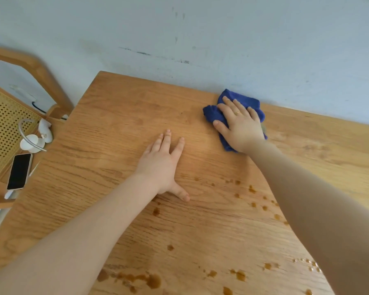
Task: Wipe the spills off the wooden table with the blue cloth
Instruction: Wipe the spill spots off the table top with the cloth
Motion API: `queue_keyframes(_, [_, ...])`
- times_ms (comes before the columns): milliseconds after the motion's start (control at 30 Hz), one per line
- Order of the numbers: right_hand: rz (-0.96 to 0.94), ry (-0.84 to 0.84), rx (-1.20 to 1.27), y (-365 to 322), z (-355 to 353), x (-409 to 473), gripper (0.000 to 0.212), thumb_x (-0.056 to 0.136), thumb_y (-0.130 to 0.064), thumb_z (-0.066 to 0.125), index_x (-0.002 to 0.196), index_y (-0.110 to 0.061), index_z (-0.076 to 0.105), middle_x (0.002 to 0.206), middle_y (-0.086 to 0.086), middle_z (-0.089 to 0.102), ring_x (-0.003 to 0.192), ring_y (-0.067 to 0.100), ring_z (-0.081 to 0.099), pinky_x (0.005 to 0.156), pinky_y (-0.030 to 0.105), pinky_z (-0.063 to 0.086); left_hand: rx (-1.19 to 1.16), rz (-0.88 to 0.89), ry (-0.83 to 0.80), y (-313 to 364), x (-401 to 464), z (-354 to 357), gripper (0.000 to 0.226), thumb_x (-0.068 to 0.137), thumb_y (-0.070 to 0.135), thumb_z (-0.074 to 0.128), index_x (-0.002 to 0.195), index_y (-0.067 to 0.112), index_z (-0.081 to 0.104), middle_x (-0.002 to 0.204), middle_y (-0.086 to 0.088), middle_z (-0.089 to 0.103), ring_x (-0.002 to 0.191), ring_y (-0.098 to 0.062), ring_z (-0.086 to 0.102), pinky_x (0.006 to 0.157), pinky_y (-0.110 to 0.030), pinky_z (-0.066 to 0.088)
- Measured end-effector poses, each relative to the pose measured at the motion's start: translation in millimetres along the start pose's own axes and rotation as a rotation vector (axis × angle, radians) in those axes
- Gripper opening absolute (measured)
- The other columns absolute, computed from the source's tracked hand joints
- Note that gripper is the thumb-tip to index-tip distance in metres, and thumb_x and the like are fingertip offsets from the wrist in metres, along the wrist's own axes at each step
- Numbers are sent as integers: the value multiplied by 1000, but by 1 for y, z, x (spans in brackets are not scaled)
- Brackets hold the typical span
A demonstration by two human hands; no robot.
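The wooden table [119, 124] fills most of the view and stands against a pale wall. A crumpled blue cloth [213, 114] lies near the table's far edge, right of centre. My right hand [240, 124] presses flat on the cloth with straight, spread fingers; a ring is on one finger. My left hand [164, 162] rests flat on the bare wood in the middle, fingers spread, holding nothing. Brown spill drops [251, 189] dot the wood between my arms. A larger brown puddle [151, 279] and more drops [240, 275] lie near the front edge.
Left of the table stands a wooden chair [36, 73] with a perforated yellow panel. On its seat lie a smartphone [19, 171] and a small white lamp-like device [35, 139]. The pale wall [222, 39] runs right behind the table's far edge.
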State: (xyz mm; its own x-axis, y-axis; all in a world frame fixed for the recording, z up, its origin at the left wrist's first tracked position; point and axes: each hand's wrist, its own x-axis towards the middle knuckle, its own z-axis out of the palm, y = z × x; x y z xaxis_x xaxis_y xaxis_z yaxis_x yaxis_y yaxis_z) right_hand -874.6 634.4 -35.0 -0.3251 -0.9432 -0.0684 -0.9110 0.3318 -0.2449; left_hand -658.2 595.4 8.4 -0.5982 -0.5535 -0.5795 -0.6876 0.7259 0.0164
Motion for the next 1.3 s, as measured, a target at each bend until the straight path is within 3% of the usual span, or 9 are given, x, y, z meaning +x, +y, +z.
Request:
queue_keyframes(300, [-168, -44, 1, -8, 2, -59, 68, 84, -63, 17, 138, -27, 37, 154, -8, 21, 143, 15, 13, 114, 42, 8, -18, 19, 24, 1, -3, -2, 142, 50, 77, 67, 146, 22, -22, 151, -15, -31, 143, -28, -17, 115, -37, -3])
queue_keyframes(400, [10, 17, 18, 12, -4, -24, 53, 93, -53, 34, 139, -27, 35, 155, -8, 20, 143, 15, 12, 114, 41, 8, -7, 27, 13, -1, 0, -1, 142, 49, 78, 66, 145, 22, -24, 150, -15, -31, 143, -29, -18, 116, -38, -2])
queue_keyframes(533, [218, 35, 22, 6, -1, -8, 51, 96, -46, 33, 143, -27, 28, 156, -4, 15, 144, 17, 9, 115, 43, 7, 27, 41, 11, -2, 0, 0, 143, 49, 80, 63, 145, 20, -24, 150, -18, -30, 143, -31, -16, 116, -40, -2])
queue_keyframes(633, [211, 14, 18, -18, 5, -45, 51, 96, -47, 31, 143, -26, 28, 156, -5, 14, 144, 16, 8, 115, 43, 6, 37, 43, 14, -1, -2, 1, 142, 50, 80, 63, 145, 19, -23, 151, -19, -28, 143, -32, -15, 116, -41, -1])
queue_keyframes(767, [36, -17, -13, -46, 11, -110, 64, 87, -57, 19, 140, -24, 36, 154, -6, 20, 143, 17, 15, 113, 43, 12, 61, 46, 21, -1, -2, -2, 142, 49, 82, 61, 146, 18, -19, 152, -20, -23, 144, -33, -10, 116, -41, 3])
queue_keyframes(900, [-41, -38, -26, -27, 4, -107, 67, 85, -59, 19, 138, -24, 40, 153, -5, 25, 142, 18, 19, 110, 41, 16, 127, 67, 62, -1, 0, -4, 142, 47, 86, 57, 147, 16, -16, 154, -22, -15, 143, -35, -2, 116, -42, 8])
queue_keyframes(1033, [185, 6, -23, 5, -2, -66, 54, 94, -48, 35, 142, -24, 32, 155, -4, 18, 143, 17, 13, 113, 42, 12, 142, 85, 63, -4, -1, -1, 143, 47, 88, 53, 147, 15, -17, 153, -24, -15, 143, -36, -1, 116, -43, 8])
queue_keyframes(1133, [325, 14, -11, 12, -4, -50, 52, 97, -45, 33, 144, -27, 25, 157, -4, 13, 144, 17, 9, 114, 42, 8, 132, 87, 66, -4, -1, -1, 144, 46, 88, 53, 147, 16, -18, 153, -23, -16, 143, -36, -2, 116, -44, 7])
queue_keyframes(1300, [269, 21, 14, -26, 5, -88, 57, 93, -55, 29, 143, -29, 29, 156, -5, 15, 144, 16, 9, 115, 42, 7, 71, 61, 43, -5, -4, 1, 143, 46, 87, 57, 147, 19, -19, 153, -19, -21, 144, -33, -7, 116, -44, 4])
